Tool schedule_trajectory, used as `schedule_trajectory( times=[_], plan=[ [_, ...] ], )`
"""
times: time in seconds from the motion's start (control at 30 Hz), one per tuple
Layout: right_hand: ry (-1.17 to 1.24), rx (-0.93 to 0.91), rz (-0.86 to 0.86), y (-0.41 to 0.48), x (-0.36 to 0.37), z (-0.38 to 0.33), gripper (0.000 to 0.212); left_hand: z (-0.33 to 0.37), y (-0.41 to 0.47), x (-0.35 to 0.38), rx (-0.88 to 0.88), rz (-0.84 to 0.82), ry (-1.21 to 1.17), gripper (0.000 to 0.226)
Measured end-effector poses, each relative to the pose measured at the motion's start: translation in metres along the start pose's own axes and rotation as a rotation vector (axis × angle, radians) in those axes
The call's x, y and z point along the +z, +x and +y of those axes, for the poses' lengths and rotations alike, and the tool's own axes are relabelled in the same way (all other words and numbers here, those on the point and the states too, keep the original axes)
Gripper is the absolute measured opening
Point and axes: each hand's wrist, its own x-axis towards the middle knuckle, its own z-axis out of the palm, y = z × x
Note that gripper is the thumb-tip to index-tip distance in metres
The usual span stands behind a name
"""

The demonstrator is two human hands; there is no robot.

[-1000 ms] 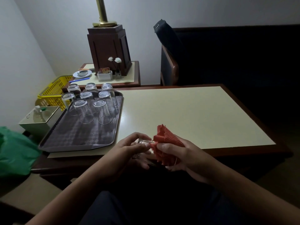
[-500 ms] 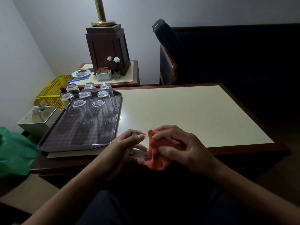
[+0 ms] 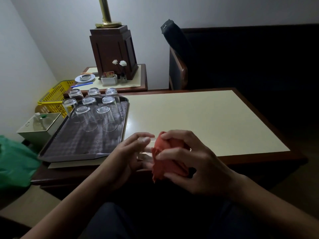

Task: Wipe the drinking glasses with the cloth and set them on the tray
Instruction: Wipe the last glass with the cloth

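Note:
My left hand [image 3: 131,152] grips a clear drinking glass [image 3: 146,150] lying sideways at the table's near edge. My right hand [image 3: 193,159] holds a red cloth [image 3: 164,163] wrapped over the glass's right end, hiding most of it. On the left of the table lies a dark checkered tray [image 3: 77,144]. Several clear glasses [image 3: 96,109] stand upside down in rows at its far end.
A cream-topped table [image 3: 198,118] with a dark wood rim stretches to the right. Behind it stand a dark sofa [image 3: 241,57] and a side table with a wooden lamp base [image 3: 114,52]. A yellow basket [image 3: 55,97], a grey box [image 3: 39,126] and a green bag [image 3: 15,163] sit at left.
The right hand has turned over the cloth, which now wraps round the glass's end instead of sticking up. The left hand keeps its grip on the glass.

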Motion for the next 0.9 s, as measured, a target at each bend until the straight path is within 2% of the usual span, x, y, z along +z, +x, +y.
schedule_trajectory(
  times=[0.03,0.07,0.13,0.23,0.33,0.37,0.4,0.5,0.53,0.57,0.6,0.67,0.77,0.8,0.83,0.87,0.9],
  plan=[
    [-0.085,-0.089,-0.012,-0.001,0.002,0.001,0.044,0.001,0.001,-0.001,-0.034,0.008,0.015,0.039],
    [-0.098,-0.100,-0.004,-0.001,0.005,0.002,0.045,0.003,0.001,-0.002,-0.060,0.002,0.033,0.039],
    [0.022,-0.001,0.051,-0.002,0.007,0.001,0.053,0.003,0.001,-0.001,-0.105,0.003,0.038,0.043],
    [0.382,0.350,0.122,0.000,0.008,-0.005,0.057,-0.001,0.000,-0.002,-0.101,-0.023,0.052,0.048],
    [0.902,0.731,0.140,0.005,0.008,-0.004,0.052,-0.002,-0.004,-0.009,0.042,-0.092,0.148,0.046],
    [0.931,0.741,0.138,0.006,0.005,-0.006,0.052,-0.002,-0.004,-0.009,0.059,-0.084,0.147,0.046],
    [0.796,0.651,0.116,0.007,0.002,-0.008,0.053,0.000,-0.003,-0.009,0.052,-0.062,0.122,0.043],
    [0.156,0.167,0.004,0.003,-0.001,-0.007,0.058,0.003,0.001,-0.004,-0.062,0.004,-0.006,0.031],
    [0.050,0.043,-0.012,0.001,0.001,-0.005,0.058,0.003,0.001,-0.004,-0.109,-0.007,-0.032,0.035],
    [0.020,0.002,-0.018,-0.001,0.001,-0.004,0.058,0.002,0.000,-0.004,-0.145,-0.029,-0.045,0.038],
    [0.043,0.027,0.007,-0.002,0.003,-0.002,0.059,0.003,-0.001,-0.004,-0.156,-0.051,-0.050,0.037],
    [0.259,0.218,0.110,0.000,0.004,-0.003,0.059,0.002,-0.004,-0.003,-0.100,-0.085,-0.038,0.032],
    [1.055,0.704,0.148,0.004,0.008,-0.004,0.050,0.003,-0.004,-0.004,0.042,-0.034,0.100,0.046],
    [1.170,0.769,0.138,0.005,0.008,-0.006,0.048,0.002,-0.003,-0.005,0.050,0.006,0.096,0.047],
    [1.134,0.763,0.128,0.007,0.008,-0.009,0.048,0.000,-0.002,-0.003,0.028,0.043,0.062,0.051],
    [0.940,0.662,0.107,0.006,0.007,-0.009,0.049,-0.001,0.000,-0.003,-0.014,0.081,0.023,0.057],
    [0.650,0.484,0.075,0.004,0.006,-0.011,0.051,-0.002,0.001,-0.002,-0.068,0.101,-0.013,0.061]
  ],
)
